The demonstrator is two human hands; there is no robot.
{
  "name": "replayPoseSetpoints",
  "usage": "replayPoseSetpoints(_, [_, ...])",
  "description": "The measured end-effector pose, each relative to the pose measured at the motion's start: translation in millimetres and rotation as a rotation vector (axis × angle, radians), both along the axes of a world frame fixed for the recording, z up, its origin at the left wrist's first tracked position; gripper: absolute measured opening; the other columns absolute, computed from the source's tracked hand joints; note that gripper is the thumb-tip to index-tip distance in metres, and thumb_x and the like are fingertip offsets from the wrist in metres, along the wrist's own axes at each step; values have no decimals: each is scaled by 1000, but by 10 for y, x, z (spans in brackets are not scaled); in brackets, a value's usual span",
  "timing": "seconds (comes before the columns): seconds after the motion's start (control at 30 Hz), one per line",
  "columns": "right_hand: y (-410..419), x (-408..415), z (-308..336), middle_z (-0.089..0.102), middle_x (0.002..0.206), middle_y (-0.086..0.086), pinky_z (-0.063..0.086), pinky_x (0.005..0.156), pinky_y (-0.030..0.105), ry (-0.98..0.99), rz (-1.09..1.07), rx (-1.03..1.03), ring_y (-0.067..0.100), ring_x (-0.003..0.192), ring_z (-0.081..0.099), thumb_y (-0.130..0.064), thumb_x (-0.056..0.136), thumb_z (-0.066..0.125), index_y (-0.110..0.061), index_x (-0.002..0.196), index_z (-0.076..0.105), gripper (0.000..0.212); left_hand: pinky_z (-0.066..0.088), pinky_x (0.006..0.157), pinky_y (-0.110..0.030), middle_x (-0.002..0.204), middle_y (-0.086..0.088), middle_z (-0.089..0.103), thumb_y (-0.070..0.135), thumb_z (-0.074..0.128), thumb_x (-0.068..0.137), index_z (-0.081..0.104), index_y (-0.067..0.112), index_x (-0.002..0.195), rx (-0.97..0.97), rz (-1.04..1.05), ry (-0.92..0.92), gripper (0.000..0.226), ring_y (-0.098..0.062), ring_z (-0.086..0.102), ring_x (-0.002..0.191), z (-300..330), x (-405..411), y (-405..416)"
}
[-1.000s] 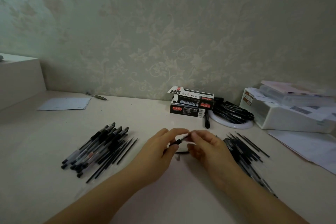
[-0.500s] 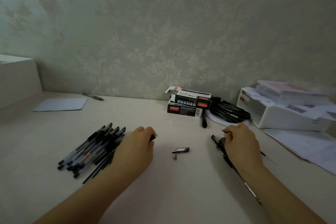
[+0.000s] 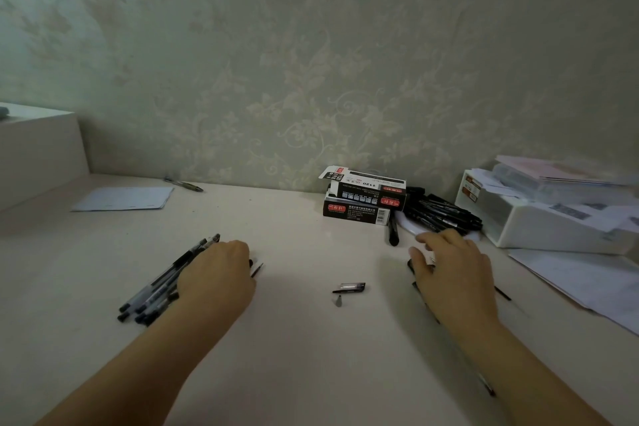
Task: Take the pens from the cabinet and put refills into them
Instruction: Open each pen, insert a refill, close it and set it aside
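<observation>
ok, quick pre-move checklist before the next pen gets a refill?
1. Left hand at the pen pile: ok, it rests over the pile's right end.
2. Left hand gripping a pen: cannot tell, fingers hidden.
3. Right hand at the refill pile: ok, fingers spread over it.
4. Refill picked up: cannot tell, the hand covers the pile.
5. Loose cap and small tip between the hands: ok, lying apart on the desk.
6. Refill boxes: ok, stacked by the wall, top flap open.

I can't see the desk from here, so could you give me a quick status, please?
Left hand on the pen pile, grip hidden. Right hand open over the refills. Pen cap loose between the hands. Nothing blocking.
</observation>
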State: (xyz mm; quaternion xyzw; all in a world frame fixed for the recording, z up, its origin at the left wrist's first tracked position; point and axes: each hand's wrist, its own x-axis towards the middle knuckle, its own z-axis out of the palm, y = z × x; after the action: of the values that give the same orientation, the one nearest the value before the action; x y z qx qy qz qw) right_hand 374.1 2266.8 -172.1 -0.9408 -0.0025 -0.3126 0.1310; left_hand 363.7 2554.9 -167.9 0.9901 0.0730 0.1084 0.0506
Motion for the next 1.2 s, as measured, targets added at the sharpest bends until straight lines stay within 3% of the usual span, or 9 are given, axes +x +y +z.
replayPoseSetpoints(0.27, [405,-146,-88,65,96,-10,51,77,29,-55,415,96,7,86,57,-21,92,64,-20,105,72,15,43,67,-26,111,0,61,19,43,97,53,18,100,26,14,37,10,-16,61,96,-64,27,-55])
replayPoseSetpoints(0.33, [463,-167,-101,65,91,-16,49,71,16,-4,501,255,5,77,59,-22,92,65,-23,100,72,11,39,66,-24,109,0,58,22,42,99,47,19,94,9,-43,-75,7,-16,60,94,-20,-5,-122])
replayPoseSetpoints(0.43, [541,-194,-115,73,86,-11,54,70,17,254,598,692,6,77,68,-26,90,69,-29,94,74,7,38,66,-25,97,5,47,31,44,99,46,19,97,-198,-264,-300,13,-14,54,81,49,-79,-288])
replayPoseSetpoints(0.53, [606,-208,-136,77,88,1,58,71,23,452,697,1016,18,78,73,-23,90,69,-23,98,76,11,45,71,-32,94,9,46,34,47,98,48,21,98,-379,-486,-324,13,-11,50,78,49,-187,-515])
replayPoseSetpoints(0.63, [613,-211,-158,77,87,8,58,75,25,501,734,1132,20,79,73,-21,90,66,-21,95,79,14,46,76,-37,94,10,47,35,46,98,50,22,98,-418,-581,-269,14,-11,52,82,-68,-207,-634])
replayPoseSetpoints(0.73, [591,-189,-176,76,87,11,57,74,24,486,703,1209,20,80,73,-22,93,63,-17,94,78,16,46,74,-33,93,14,47,38,46,98,49,25,97,-458,-622,-262,13,-6,50,79,-123,-178,-631])
replayPoseSetpoints(0.83, [539,-125,-143,76,90,13,57,67,22,345,610,1341,23,78,74,-20,101,50,-5,96,64,21,46,72,-25,97,16,49,38,43,99,46,33,110,-457,-615,-253,12,0,50,78,-141,-135,-556])
replayPoseSetpoints(0.97, [450,-92,-91,75,86,14,58,61,21,172,541,1461,22,72,74,-21,105,39,-4,98,52,23,40,69,-13,100,14,53,30,41,101,49,36,115,-463,-599,-188,17,1,49,80,-146,-100,-488])
replayPoseSetpoints(1.2, [452,-104,-102,75,87,15,58,62,21,158,573,1545,23,78,74,-23,105,38,-3,101,52,24,38,70,-6,95,14,52,30,44,100,51,38,111,-516,-656,-163,16,5,47,77,-92,-145,-518])
